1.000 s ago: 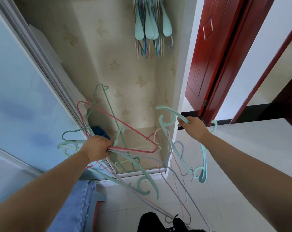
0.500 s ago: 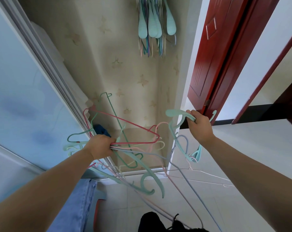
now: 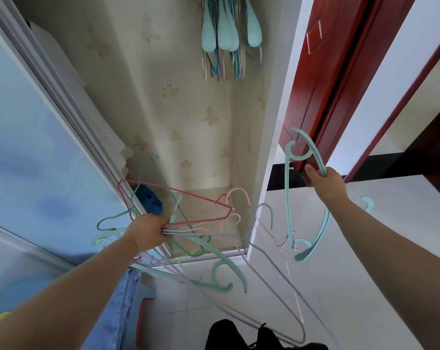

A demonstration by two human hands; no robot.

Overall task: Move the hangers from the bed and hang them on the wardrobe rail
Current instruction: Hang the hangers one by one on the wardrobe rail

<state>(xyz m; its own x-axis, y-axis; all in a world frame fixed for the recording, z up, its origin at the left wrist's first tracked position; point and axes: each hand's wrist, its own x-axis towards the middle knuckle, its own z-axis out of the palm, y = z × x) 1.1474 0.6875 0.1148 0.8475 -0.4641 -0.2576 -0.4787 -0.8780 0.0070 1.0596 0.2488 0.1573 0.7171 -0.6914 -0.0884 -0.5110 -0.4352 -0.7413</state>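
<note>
Right hand [image 3: 326, 184] grips one teal hanger [image 3: 288, 198] at right of frame, long axis near vertical. Left hand [image 3: 148, 232] clutches a tangled hanger bundle [image 3: 201, 221] at lower centre, pointing various ways.

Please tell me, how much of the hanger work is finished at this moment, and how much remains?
Partly done. A group of hangers already hangs at the top of the open wardrobe. In hand: the right hand grips one teal hanger, held apart from the rest, likely next to go up. Left: the left hand holds a tangled bundle of hangers, none hung yet. The bed is out of view.
</note>
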